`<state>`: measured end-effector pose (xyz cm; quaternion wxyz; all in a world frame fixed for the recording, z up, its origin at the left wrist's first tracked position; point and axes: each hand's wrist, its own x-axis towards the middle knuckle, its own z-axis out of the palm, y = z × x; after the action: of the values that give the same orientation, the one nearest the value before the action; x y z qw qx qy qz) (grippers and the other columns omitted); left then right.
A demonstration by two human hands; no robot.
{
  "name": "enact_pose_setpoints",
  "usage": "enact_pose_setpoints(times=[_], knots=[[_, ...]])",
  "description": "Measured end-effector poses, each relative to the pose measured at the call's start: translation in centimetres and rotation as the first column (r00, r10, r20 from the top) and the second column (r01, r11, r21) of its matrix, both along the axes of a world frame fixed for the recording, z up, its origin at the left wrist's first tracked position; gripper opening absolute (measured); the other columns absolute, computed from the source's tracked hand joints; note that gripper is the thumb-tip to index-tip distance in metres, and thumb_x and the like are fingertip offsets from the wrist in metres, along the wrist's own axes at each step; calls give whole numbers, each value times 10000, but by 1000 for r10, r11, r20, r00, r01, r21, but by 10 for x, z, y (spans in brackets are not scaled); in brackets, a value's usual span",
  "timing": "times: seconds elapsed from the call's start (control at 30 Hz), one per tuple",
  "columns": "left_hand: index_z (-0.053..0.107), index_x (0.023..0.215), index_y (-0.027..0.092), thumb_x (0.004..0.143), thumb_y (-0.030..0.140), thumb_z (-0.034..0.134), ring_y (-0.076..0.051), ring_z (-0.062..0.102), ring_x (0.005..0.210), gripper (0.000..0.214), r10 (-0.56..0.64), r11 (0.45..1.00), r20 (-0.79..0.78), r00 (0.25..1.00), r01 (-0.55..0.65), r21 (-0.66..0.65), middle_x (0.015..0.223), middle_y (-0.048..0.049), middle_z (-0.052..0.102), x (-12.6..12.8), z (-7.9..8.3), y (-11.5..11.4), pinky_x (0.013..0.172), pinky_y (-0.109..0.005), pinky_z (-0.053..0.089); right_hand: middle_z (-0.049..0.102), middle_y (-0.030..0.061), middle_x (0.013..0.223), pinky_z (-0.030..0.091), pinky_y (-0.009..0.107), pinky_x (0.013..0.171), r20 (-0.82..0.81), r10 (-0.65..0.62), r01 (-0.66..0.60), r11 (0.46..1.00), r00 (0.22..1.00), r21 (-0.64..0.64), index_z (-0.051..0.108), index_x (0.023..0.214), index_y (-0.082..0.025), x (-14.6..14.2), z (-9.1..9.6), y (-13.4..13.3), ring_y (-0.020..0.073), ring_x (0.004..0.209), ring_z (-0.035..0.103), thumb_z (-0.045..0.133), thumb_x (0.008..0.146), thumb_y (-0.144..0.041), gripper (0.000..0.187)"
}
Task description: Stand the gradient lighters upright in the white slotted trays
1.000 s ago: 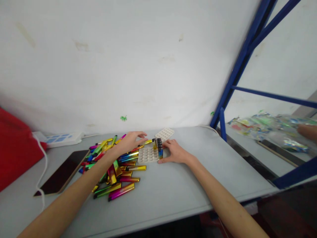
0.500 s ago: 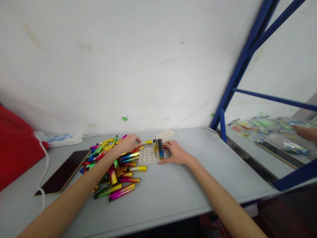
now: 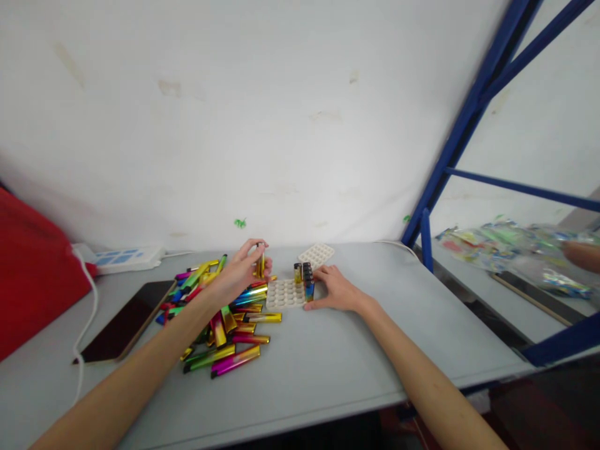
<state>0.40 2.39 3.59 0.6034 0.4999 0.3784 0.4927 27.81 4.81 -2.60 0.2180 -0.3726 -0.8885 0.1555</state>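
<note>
My left hand (image 3: 246,265), closed, pinches a shiny gold lighter (image 3: 260,262) and holds it roughly upright just above the far edge of the pile. A white tray (image 3: 280,295) with rows of round holes lies to the right of the pile. At its right end stands a row of lighters (image 3: 308,281) with black tops, and a single gold lighter (image 3: 297,273) stands beside them. My right hand (image 3: 335,289) grips that end of the tray, thumb at the near corner and fingers at the far side. Loose metallic lighters (image 3: 220,325) in many colours lie heaped under my left forearm.
Behind the first tray lies a second white holed tray (image 3: 317,254). Left are a dark phone-like slab (image 3: 126,319), a white power strip (image 3: 126,258) with a cable and a red bag (image 3: 37,269). Beyond the blue frame (image 3: 435,175), another person's hand (image 3: 581,255) is near plastic bags (image 3: 506,244).
My left hand has lifted the gold lighter from lying flat near the pile and turned it upright. My right hand stays at the tray. The view has shifted slightly.
</note>
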Motion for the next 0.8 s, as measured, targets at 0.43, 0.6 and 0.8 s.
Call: enact_pose_setpoints(times=[0.43,0.6,0.8], knots=[[438,642,178,951,490,392,-109,311,505,442,-221,914,228,948,283,-292,573,35,279,25,-18,-31,453,-201,295,611,91,1075,416,394,937,17,3,-3,1000,1000,2,649,1117,-166,1,-1,-1,260,1010,545,845,690,-621,654],[383,634,189,953,435,344,-99,232,473,405,-193,940,142,971,224,-257,557,46,244,25,-17,-32,441,-192,222,595,93,1072,421,396,938,25,0,1,1000,1000,-7,642,1086,-160,1,0,-2,257,1005,538,842,701,-609,625],[377,647,192,941,403,326,-95,224,463,366,-176,956,83,981,190,-225,562,52,229,25,-21,-31,440,-187,201,598,92,1081,423,395,944,22,7,-7,1000,1000,-7,643,1110,-160,0,0,-2,255,1012,541,848,703,-594,630]])
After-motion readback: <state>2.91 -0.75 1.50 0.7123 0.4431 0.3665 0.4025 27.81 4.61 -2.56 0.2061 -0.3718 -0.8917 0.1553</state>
